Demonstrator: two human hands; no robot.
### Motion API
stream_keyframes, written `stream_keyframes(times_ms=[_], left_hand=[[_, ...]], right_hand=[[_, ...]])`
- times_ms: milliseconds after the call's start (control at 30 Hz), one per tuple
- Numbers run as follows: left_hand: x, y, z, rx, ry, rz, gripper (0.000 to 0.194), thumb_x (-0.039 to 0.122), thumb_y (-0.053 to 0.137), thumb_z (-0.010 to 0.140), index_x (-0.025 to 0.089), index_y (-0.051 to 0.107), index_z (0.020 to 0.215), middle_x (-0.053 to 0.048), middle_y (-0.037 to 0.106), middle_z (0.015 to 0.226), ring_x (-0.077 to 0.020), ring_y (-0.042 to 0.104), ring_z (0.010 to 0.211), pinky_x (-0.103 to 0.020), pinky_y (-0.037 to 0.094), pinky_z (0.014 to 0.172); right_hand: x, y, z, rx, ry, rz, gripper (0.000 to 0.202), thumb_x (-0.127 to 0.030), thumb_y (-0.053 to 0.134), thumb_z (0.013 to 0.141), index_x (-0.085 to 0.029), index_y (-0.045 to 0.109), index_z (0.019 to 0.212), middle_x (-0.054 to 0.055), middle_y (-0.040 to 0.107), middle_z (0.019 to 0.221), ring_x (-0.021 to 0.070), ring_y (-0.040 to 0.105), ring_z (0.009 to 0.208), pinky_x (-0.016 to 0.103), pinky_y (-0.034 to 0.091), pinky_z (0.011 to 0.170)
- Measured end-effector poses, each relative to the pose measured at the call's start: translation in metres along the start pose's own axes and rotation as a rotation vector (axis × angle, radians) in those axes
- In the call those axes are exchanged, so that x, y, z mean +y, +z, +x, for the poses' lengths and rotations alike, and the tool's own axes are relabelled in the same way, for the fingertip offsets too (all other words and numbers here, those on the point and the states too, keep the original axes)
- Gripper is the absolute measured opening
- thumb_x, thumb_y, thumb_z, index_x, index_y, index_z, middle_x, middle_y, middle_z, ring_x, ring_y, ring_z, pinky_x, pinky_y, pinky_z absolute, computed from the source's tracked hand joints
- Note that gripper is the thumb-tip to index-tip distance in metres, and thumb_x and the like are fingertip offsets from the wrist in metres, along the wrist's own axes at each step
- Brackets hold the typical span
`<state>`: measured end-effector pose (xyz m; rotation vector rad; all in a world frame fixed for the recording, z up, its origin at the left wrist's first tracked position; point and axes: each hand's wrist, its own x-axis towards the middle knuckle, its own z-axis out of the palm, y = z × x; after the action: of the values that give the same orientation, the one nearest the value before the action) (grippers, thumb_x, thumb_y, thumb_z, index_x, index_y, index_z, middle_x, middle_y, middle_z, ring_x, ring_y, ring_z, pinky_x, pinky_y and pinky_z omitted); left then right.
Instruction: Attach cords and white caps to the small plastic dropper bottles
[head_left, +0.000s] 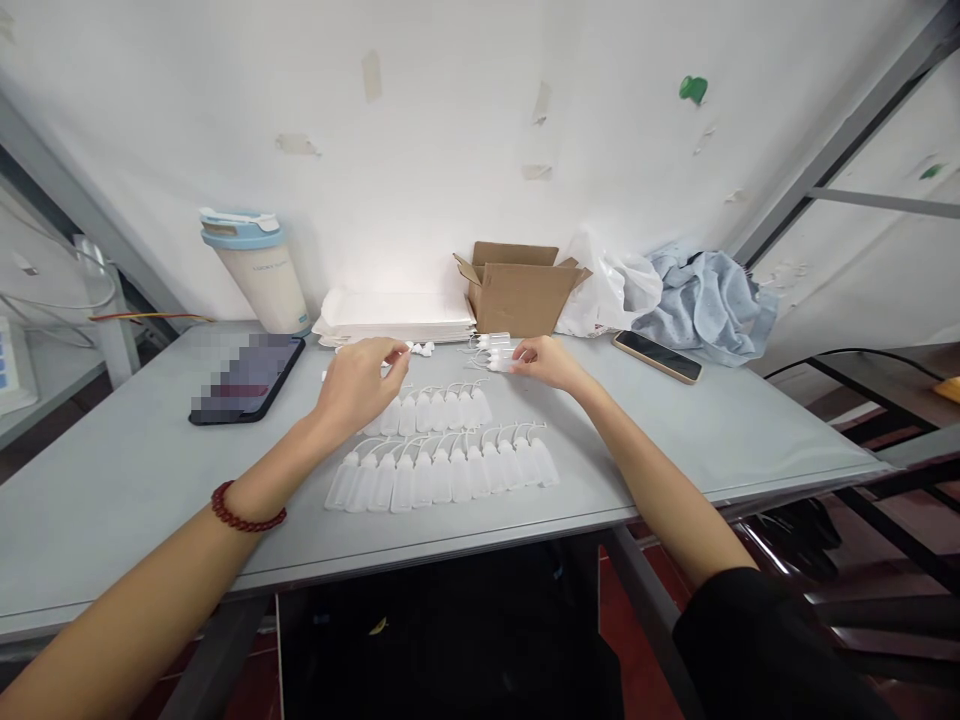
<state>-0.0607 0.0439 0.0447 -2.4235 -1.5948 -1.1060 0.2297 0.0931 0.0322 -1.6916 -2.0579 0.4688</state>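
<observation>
Two rows of small translucent bottles with thin white strings lie on the grey table: a front row (442,475) and a shorter back row (442,410). My left hand (364,385) is above the left end of the back row, its thumb and fingertips curled close together beside small white pieces (422,349); whether it pinches one is too small to tell. My right hand (546,362) has its fingers closed at the right end of a little group of similar bottles (491,345), with fingertips on the nearest one.
Along the wall stand a tumbler (262,275), white stacked sheets (397,316), an open cardboard box (525,295), a plastic bag (611,285) and a blue cloth (709,300). Phones lie at left (251,378) and right (658,357).
</observation>
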Motion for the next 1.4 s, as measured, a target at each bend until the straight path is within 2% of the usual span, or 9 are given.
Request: stream_keyframes(times_ms=[167, 333, 433, 533, 667, 900, 1067, 1233, 1400], left_hand=[[-0.006, -0.020, 0.010, -0.080, -0.179, 0.130, 0.031, 0.031, 0.043, 0.084, 0.019, 0.070, 0.090, -0.006, 0.075, 0.092, -0.0236, 0.067, 0.086, -0.030, 0.046, 0.078], [-0.030, -0.032, 0.017, -0.227, -0.285, 0.240, 0.030, 0.027, 0.044, 0.078, 0.019, 0.071, 0.090, -0.007, 0.074, 0.096, -0.0273, 0.065, 0.091, -0.033, 0.045, 0.081], [-0.043, -0.033, 0.018, -0.338, -0.330, 0.295, 0.031, 0.024, 0.047, 0.076, 0.019, 0.071, 0.095, -0.009, 0.073, 0.101, -0.0294, 0.064, 0.095, -0.033, 0.045, 0.079], [-0.047, -0.034, 0.018, -0.448, -0.349, 0.317, 0.034, 0.020, 0.049, 0.076, 0.018, 0.070, 0.102, -0.010, 0.073, 0.102, -0.0301, 0.064, 0.096, -0.034, 0.044, 0.078], [-0.042, -0.037, 0.017, -0.552, -0.377, 0.362, 0.038, 0.020, 0.050, 0.075, 0.015, 0.068, 0.108, -0.015, 0.070, 0.109, -0.0338, 0.062, 0.097, -0.038, 0.045, 0.076], [-0.034, -0.032, 0.016, -0.620, -0.431, 0.446, 0.027, 0.017, 0.051, 0.073, 0.011, 0.069, 0.092, -0.024, 0.068, 0.100, -0.0382, 0.063, 0.092, -0.040, 0.046, 0.072], [-0.041, -0.025, 0.018, -0.666, -0.423, 0.446, 0.019, 0.013, 0.055, 0.067, 0.013, 0.067, 0.081, -0.019, 0.069, 0.090, -0.0353, 0.064, 0.088, -0.036, 0.046, 0.070], [-0.042, -0.025, 0.021, -0.688, -0.441, 0.422, 0.016, 0.013, 0.058, 0.063, 0.015, 0.065, 0.078, -0.016, 0.069, 0.090, -0.0321, 0.065, 0.085, -0.031, 0.045, 0.065], [-0.043, -0.026, 0.019, -0.648, -0.441, 0.390, 0.014, 0.014, 0.057, 0.061, 0.015, 0.064, 0.072, -0.014, 0.069, 0.080, -0.0316, 0.064, 0.082, -0.030, 0.042, 0.061]], right_hand=[[0.001, -0.002, 0.000, 0.003, -0.023, -0.083, 0.014, -0.020, 0.071, 0.073, -0.014, 0.071, 0.085, 0.006, 0.070, 0.086, 0.0156, 0.059, 0.075, 0.023, 0.039, 0.064], [-0.009, -0.004, -0.007, 0.045, -0.067, -0.110, 0.016, -0.018, 0.070, 0.074, -0.014, 0.070, 0.090, 0.007, 0.070, 0.092, 0.0167, 0.059, 0.080, 0.025, 0.039, 0.067], [-0.021, -0.003, -0.015, 0.042, -0.145, -0.058, 0.008, -0.019, 0.068, 0.076, -0.014, 0.068, 0.083, 0.007, 0.070, 0.088, 0.0160, 0.058, 0.077, 0.026, 0.040, 0.068], [-0.035, -0.001, -0.023, -0.048, -0.224, 0.076, 0.009, -0.019, 0.062, 0.078, -0.014, 0.064, 0.071, 0.004, 0.067, 0.074, 0.0141, 0.058, 0.070, 0.025, 0.041, 0.066], [-0.048, 0.004, -0.032, -0.222, -0.227, 0.186, 0.015, -0.023, 0.059, 0.079, -0.014, 0.061, 0.066, 0.001, 0.062, 0.061, 0.0114, 0.053, 0.058, 0.024, 0.038, 0.057], [-0.052, 0.011, -0.034, -0.365, -0.232, 0.142, 0.031, -0.030, 0.057, 0.081, -0.015, 0.052, 0.054, -0.002, 0.056, 0.050, 0.0071, 0.041, 0.047, 0.023, 0.030, 0.049], [-0.047, 0.015, -0.031, -0.399, -0.195, 0.100, 0.035, -0.035, 0.056, 0.081, -0.016, 0.051, 0.053, 0.000, 0.059, 0.050, 0.0066, 0.040, 0.044, 0.022, 0.031, 0.046], [-0.047, 0.013, -0.031, -0.437, -0.105, 0.086, 0.039, -0.039, 0.056, 0.082, -0.015, 0.050, 0.051, 0.000, 0.058, 0.048, 0.0056, 0.043, 0.035, 0.022, 0.036, 0.044], [-0.052, 0.010, -0.033, -0.498, -0.007, 0.101, 0.038, -0.039, 0.057, 0.082, -0.014, 0.054, 0.054, -0.001, 0.054, 0.044, 0.0058, 0.042, 0.031, 0.023, 0.038, 0.041]])
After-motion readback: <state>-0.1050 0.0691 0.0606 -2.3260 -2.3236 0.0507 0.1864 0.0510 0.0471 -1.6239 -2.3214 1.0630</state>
